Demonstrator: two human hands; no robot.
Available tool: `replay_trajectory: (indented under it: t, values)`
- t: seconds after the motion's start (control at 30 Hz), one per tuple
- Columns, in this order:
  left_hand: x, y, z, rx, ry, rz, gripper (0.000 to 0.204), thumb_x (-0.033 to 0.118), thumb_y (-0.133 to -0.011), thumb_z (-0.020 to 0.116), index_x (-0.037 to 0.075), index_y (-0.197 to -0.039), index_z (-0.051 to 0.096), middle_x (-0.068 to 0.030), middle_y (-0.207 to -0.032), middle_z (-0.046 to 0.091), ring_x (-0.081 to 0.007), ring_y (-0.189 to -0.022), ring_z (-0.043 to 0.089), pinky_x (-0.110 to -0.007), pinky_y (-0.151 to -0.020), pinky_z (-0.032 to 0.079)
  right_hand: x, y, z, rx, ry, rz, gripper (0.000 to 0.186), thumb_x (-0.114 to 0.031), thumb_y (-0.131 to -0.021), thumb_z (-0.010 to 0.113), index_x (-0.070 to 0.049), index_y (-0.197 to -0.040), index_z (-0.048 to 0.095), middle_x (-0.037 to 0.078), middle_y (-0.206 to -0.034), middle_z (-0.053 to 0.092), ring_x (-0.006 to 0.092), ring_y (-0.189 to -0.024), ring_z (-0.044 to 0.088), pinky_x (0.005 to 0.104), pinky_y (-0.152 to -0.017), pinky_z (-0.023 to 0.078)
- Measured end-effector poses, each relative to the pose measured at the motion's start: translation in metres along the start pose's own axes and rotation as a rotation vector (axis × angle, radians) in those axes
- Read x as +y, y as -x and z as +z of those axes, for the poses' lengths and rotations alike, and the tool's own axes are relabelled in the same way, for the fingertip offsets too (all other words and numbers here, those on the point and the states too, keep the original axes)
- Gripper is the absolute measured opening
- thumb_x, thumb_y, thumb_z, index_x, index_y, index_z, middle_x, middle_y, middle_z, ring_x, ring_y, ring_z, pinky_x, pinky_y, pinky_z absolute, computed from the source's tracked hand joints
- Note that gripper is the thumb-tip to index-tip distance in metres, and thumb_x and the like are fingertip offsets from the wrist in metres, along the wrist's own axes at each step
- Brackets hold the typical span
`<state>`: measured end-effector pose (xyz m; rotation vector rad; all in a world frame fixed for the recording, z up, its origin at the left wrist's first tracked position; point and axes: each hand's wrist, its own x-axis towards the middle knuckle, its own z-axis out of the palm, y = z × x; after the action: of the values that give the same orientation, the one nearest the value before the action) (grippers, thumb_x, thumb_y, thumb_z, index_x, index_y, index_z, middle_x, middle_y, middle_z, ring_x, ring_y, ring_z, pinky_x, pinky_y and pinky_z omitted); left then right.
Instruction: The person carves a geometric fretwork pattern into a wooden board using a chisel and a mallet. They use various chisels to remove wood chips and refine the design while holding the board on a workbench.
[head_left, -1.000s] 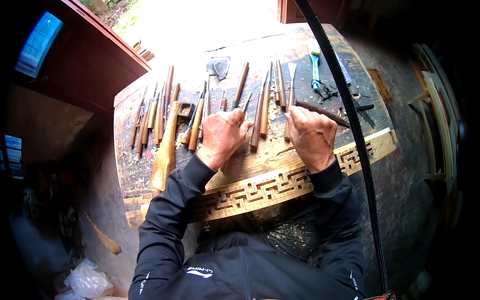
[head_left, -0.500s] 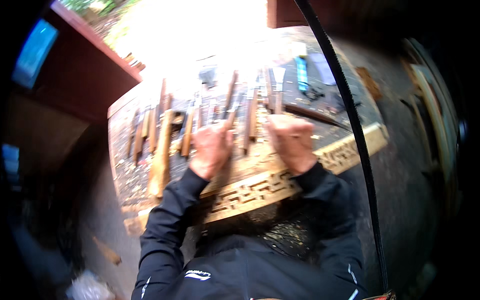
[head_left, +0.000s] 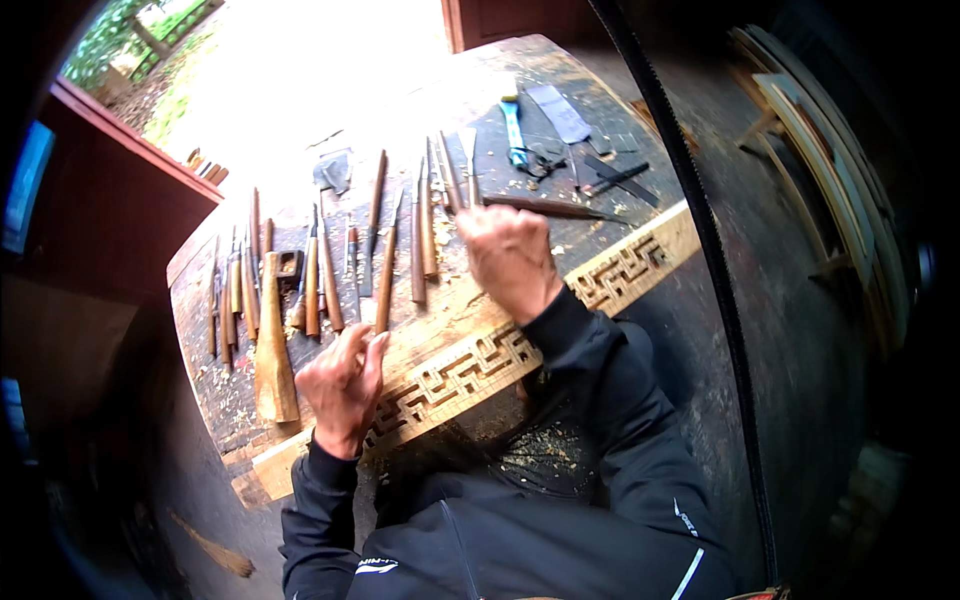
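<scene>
A long chisel (head_left: 391, 262) with a brown handle lies among the tools on the bench. My left hand (head_left: 342, 388) is at its near end, fingers loosely curled and thumb apart from the forefinger; whether the thumb touches the handle is unclear. Further right, my right hand (head_left: 510, 258) is closed in a fist, knuckles up. A broad-bladed chisel (head_left: 469, 152) points away just beyond that fist; its lower part is hidden there, so I cannot see what the fingers grip. Under both wrists a pale wooden board (head_left: 480, 368), carved with an angular fretwork pattern, runs along the near edge.
A wooden mallet (head_left: 273, 365) lies left of my left hand, near several carving tools (head_left: 330, 272). A dark pointed tool (head_left: 550, 206), a blue-handled tool (head_left: 514, 135) and a grey-blue cloth-like piece (head_left: 560, 112) lie at right. Shavings litter the bench (head_left: 225, 420). Boards (head_left: 815, 165) lean far right.
My left hand has drawn back toward me and leftward from the tools, while the long chisel stays in place. My right fist stays near the broad-bladed chisel. The whole view has turned.
</scene>
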<state>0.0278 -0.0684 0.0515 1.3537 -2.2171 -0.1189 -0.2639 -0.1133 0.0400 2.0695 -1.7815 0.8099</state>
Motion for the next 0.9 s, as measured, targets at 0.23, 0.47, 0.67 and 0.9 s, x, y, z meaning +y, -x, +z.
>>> replay_trajectory:
  t: [0.23, 0.47, 0.67, 0.9]
  values:
    - [0.025, 0.054, -0.01, 0.17, 0.157, 0.162, 0.017, 0.0, -0.092, 0.09, 0.0, -0.107, 0.083, -0.0162, -0.09, 0.083, -0.0282, -0.071, 0.078, -0.035, -0.067, 0.059, 0.087, 0.01, 0.018, -0.171, 0.344, 0.167, 0.014, -0.007, -0.107, 0.062, -0.01, -0.103, 0.075, 0.013, -0.091, 0.079, 0.0318, -0.084, 0.082, 0.0478, -0.073, 0.064]
    - [0.02, 0.081, -0.005, 0.202, 0.299, 0.319, 0.031, 0.004, -0.089, 0.094, 0.003, -0.117, 0.08, -0.0094, -0.083, 0.079, -0.0225, -0.067, 0.076, -0.033, -0.058, 0.056, 0.072, -0.009, 0.003, -0.247, 0.488, 0.262, 0.01, -0.014, -0.114, 0.067, -0.009, -0.116, 0.075, 0.009, -0.085, 0.082, 0.0198, -0.068, 0.08, 0.0366, -0.062, 0.064]
    - [0.03, 0.093, 0.001, 0.232, 0.556, 0.281, 0.039, -0.001, -0.088, 0.093, -0.001, -0.123, 0.077, -0.0108, -0.085, 0.08, -0.0231, -0.066, 0.077, -0.034, -0.055, 0.056, 0.022, 0.014, -0.115, 0.515, -0.014, -0.02, 0.017, -0.019, -0.116, 0.065, -0.004, -0.124, 0.07, 0.013, -0.1, 0.077, 0.0224, -0.078, 0.077, 0.0315, -0.065, 0.066]
    - [0.049, 0.093, 0.016, 0.183, 0.82, 0.283, 0.062, 0.006, -0.086, 0.096, -0.003, -0.142, 0.071, -0.0097, -0.091, 0.082, -0.0207, -0.07, 0.079, -0.032, -0.056, 0.057, -0.131, 0.099, -0.135, 0.549, -1.282, 0.018, 0.035, -0.029, -0.114, 0.072, -0.006, -0.129, 0.049, 0.017, -0.107, 0.069, 0.0292, -0.079, 0.075, 0.0376, -0.061, 0.065]
